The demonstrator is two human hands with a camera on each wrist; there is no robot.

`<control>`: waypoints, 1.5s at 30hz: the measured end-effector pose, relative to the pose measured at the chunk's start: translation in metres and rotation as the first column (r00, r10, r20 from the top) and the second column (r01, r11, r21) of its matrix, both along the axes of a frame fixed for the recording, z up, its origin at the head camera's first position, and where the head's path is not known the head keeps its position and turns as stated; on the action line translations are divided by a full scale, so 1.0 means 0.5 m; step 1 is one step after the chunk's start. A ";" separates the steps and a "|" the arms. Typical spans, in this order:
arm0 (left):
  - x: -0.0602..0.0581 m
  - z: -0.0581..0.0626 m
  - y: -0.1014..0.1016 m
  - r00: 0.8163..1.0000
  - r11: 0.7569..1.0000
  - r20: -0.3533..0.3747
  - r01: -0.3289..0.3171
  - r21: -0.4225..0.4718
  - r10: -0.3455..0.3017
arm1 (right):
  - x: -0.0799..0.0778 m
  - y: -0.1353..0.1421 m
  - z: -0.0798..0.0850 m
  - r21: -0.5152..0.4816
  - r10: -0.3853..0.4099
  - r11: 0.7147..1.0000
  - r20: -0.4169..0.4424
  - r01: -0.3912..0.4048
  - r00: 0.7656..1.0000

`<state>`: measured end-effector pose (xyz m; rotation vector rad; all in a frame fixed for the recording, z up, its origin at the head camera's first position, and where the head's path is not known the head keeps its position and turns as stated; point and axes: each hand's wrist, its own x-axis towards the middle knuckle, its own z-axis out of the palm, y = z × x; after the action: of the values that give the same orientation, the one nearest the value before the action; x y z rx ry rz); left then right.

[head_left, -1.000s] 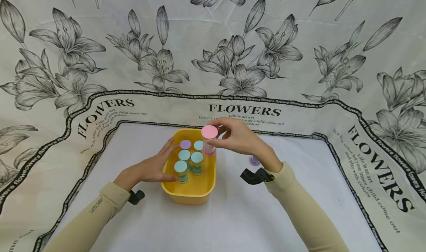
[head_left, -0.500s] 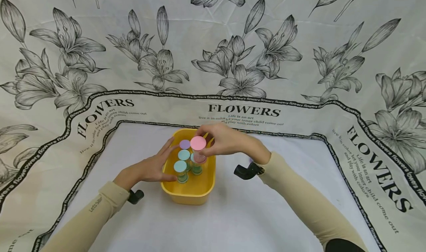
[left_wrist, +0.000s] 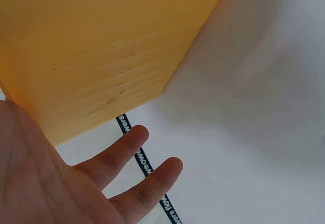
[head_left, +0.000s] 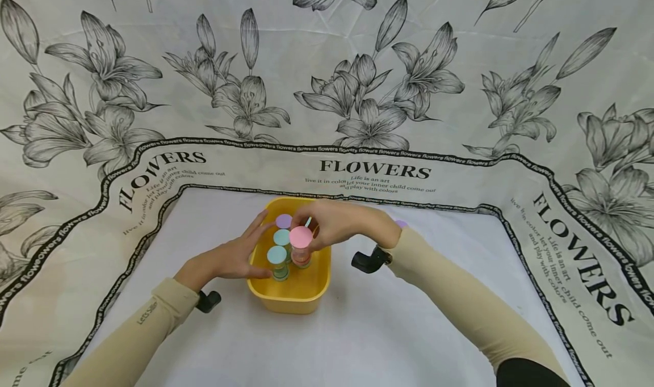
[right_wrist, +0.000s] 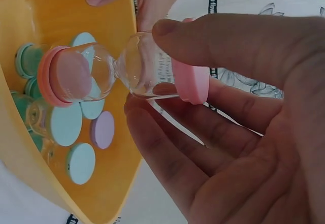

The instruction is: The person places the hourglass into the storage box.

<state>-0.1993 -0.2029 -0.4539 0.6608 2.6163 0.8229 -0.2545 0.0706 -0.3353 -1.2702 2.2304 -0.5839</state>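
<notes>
My right hand [head_left: 332, 222] pinches a pink-capped hourglass [head_left: 301, 238] between thumb and fingers, above the yellow tub [head_left: 290, 306]. In the right wrist view, the hourglass [right_wrist: 107, 74] has pink sand in its lower bulb, and the thumb and fingers hold its upper end. My left hand [head_left: 237, 257] rests against the tub's left side with spread, fairly straight fingers, thumb tip over the rim. Two of its fingers [left_wrist: 122, 153] stick out beside the tub's outer wall in the left wrist view. Several mint-capped hourglasses [head_left: 277, 255] and one purple-capped hourglass [head_left: 284, 221] stand inside the tub.
A purple cap [head_left: 401, 223] shows on the white tabletop [head_left: 388, 319], partly behind the right wrist. A flower-printed cloth [head_left: 327, 92] rises behind the table. Black wrist mounts [head_left: 370, 260] sit on both wrists.
My right hand has carried the pink hourglass left and down, from the tub's right rim to over the mint-capped hourglasses. The left hand and tub have stayed in place.
</notes>
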 end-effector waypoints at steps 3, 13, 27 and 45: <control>0.003 0.003 0.000 1.000 1.000 -0.002 0.002 -0.002 -0.002 | -0.005 -0.007 -0.010 0.009 0.016 1.000 0.010 -0.016 1.000; 0.004 -0.001 -0.003 1.000 1.000 -0.009 -0.001 -0.010 0.001 | -0.012 -0.019 -0.022 0.026 0.021 0.999 0.026 -0.022 0.999; 0.001 -0.003 -0.006 1.000 1.000 -0.026 -0.001 0.018 0.002 | -0.002 -0.022 -0.021 0.033 0.038 0.999 0.056 -0.040 0.998; -0.001 -0.005 -0.003 1.000 1.000 -0.010 0.006 0.016 -0.006 | -0.009 -0.064 -0.097 0.208 0.074 0.975 0.050 -0.083 0.996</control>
<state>-0.1997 -0.2046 -0.4565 0.6788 2.6173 0.8422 -0.2592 0.0386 -0.3838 -1.2204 2.1326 -0.3322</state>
